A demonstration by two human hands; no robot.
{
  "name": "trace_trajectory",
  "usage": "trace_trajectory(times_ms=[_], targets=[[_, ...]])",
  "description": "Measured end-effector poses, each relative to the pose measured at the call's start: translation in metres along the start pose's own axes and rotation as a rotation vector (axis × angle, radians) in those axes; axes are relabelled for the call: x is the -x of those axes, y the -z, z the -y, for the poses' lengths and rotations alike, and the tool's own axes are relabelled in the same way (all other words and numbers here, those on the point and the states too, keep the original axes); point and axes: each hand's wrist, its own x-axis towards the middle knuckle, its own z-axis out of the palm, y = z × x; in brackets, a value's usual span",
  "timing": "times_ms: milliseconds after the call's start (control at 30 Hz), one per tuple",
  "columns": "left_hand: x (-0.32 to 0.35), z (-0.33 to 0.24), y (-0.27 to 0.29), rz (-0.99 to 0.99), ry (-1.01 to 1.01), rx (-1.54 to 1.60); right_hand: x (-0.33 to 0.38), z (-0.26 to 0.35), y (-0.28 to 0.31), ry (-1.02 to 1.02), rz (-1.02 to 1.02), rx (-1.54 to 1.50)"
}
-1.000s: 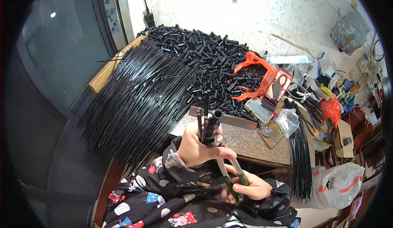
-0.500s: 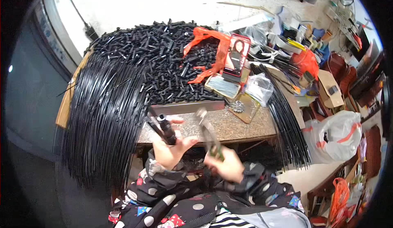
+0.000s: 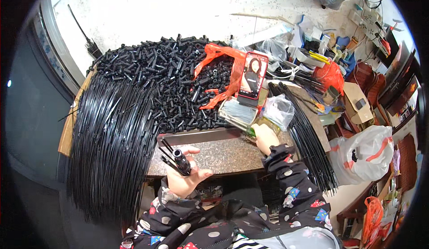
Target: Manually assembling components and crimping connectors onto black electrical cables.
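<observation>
Near the table's front edge, my left hand [image 3: 182,183] is closed round a black tubular fitting [image 3: 181,160], its round open end facing up. A few thin black rods [image 3: 167,154] stick out beside the fitting in the same grip. Farther right, my right hand [image 3: 265,140] grips pliers with green handles [image 3: 250,132]. The jaws of the pliers reach up and left, against the near edge of a shallow box of thin grey pins [image 3: 239,109]. Whether the jaws hold anything I cannot tell. My hand covers most of a small flat tray beside that box.
A large heap of short black fittings [image 3: 165,70] fills the table's back. Long black rods [image 3: 116,132] hang over its left front edge, with another bundle [image 3: 308,141] at right. An orange bag [image 3: 237,70], a propped phone [image 3: 253,77] and a clear plastic bag [image 3: 279,111] stand nearby.
My right hand has moved with the pliers away from my left hand, forward and right to the pin box. My left hand stays near its place, still holding the fitting and rods.
</observation>
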Motion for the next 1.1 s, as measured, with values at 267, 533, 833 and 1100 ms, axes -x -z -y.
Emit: trace_trajectory(times_ms=[267,533,833,1100], targets=[[0.003,-0.009,-0.007,-0.078,0.043,0.074,0.008,-0.015,-0.007,-0.044,-0.071,-0.050],[0.017,-0.021,-0.007,0.119,-0.044,0.022,0.009,-0.020,-0.009,-0.109,-0.347,-0.207],[0.035,-0.040,-0.004,0.148,-0.068,-0.082,0.004,0.009,-0.004,-0.008,-0.038,0.073],[0.038,-0.039,0.001,0.126,-0.038,-0.054,0.002,0.008,-0.002,0.067,-0.042,0.118]])
